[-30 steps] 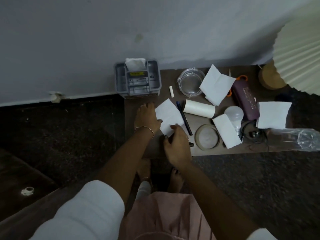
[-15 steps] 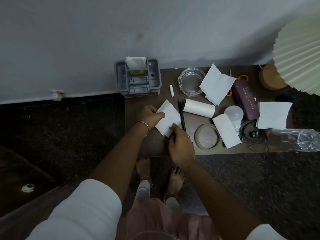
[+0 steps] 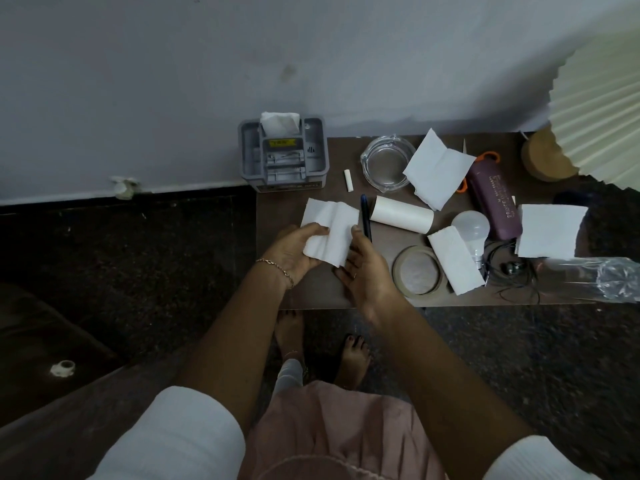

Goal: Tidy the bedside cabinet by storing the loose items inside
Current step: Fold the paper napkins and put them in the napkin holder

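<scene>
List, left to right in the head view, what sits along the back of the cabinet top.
grey tissue organiser → small white stick → glass ashtray → unfolded white tissue → purple bottle → round wooden base

The box sits on the back left corner of the cabinet top, against the wall; right of it lie a small stick, then a glass dish; a paper sheet overlaps the dish's right edge, with a flask to its right; nearer the front, a pen lies just left of a tube; a bulb lies right of the tube, a tape ring in front of it; the left hand and right hand hold a tissue over the front left part.
</scene>
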### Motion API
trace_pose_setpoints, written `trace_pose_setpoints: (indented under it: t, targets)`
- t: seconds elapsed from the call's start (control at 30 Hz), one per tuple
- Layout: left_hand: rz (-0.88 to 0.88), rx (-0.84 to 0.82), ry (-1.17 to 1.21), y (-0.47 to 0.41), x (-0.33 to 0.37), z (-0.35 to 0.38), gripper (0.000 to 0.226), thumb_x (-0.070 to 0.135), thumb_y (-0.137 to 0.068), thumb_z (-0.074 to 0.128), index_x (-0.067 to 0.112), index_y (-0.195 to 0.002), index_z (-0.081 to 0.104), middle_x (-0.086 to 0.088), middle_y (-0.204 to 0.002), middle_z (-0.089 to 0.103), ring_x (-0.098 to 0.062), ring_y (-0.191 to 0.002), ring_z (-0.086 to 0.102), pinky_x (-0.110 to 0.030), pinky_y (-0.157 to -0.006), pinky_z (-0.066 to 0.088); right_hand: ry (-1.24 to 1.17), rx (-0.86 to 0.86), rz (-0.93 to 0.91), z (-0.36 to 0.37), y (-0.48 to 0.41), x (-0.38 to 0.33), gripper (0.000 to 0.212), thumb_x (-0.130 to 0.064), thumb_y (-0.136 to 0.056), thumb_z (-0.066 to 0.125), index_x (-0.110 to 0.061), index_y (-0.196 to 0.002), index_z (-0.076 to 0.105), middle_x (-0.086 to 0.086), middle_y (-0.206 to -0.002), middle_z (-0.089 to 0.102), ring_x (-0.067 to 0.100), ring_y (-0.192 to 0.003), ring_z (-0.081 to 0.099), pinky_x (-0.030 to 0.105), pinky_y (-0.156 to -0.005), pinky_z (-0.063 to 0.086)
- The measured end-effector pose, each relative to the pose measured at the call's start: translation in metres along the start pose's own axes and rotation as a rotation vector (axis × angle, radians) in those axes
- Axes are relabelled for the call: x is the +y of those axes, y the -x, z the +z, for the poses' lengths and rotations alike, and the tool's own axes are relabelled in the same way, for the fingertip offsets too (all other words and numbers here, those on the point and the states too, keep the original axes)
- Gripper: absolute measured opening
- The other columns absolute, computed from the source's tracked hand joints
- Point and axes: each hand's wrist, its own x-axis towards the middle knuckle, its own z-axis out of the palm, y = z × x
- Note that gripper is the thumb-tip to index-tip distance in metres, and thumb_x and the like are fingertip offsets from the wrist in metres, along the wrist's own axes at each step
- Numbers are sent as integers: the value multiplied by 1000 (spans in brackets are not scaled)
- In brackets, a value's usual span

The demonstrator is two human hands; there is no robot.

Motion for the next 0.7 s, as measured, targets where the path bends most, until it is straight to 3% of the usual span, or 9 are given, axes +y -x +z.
trace_pose_setpoints:
  t: [0.1,0.2,0.3,0.43,0.53,0.7]
  targets:
    - [29,-9,-35,10,-3,2,41,-3,-78,67,-1,-118,59,-19,-115,65,-31,-102,65,-44,-79,58,-68,13,-28,3,0,-5,42,-29,-81,73,-10,-116,64,11,-106,72,23,-94,71,31,-71,58]
    - [92,34,-99,16,-4,0,44,-2,-76,71,0,-118,59,-16,-112,67,-28,-97,67,-41,-79,58,50,66,-121,5,6,-10,51,-17,-76,78,-4,-122,59,15,-113,69,27,-98,69,41,-81,58]
    - [108,52,-86,19,-3,-4,45,1,-76,71,2,-120,59,-14,-115,67,-28,-104,65,-40,-87,55,237,86,-256,5,15,-20,30,-12,-86,68,-6,-114,62,4,-105,69,8,-80,67,26,-60,53]
    - [126,60,-95,26,-1,-9,31,5,-80,69,9,-110,65,-6,-105,68,-22,-100,63,-29,-80,52,340,91,-431,10,18,-24,24,-10,-89,64,-6,-113,63,1,-102,67,0,-81,63,11,-62,50]
    - [146,55,-85,30,0,-10,21,9,-81,68,12,-102,67,-5,-101,69,-21,-96,64,-27,-75,53,397,90,-485,19,19,-21,25,-12,-89,65,-6,-113,62,1,-105,68,3,-88,64,16,-74,54]
    - [199,50,-135,32,2,-11,24,15,-86,64,8,-109,66,-11,-108,68,-24,-100,65,-26,-69,56,474,29,-535,35,22,-13,20,-23,-88,64,-12,-105,68,5,-104,69,13,-95,66,26,-83,55]
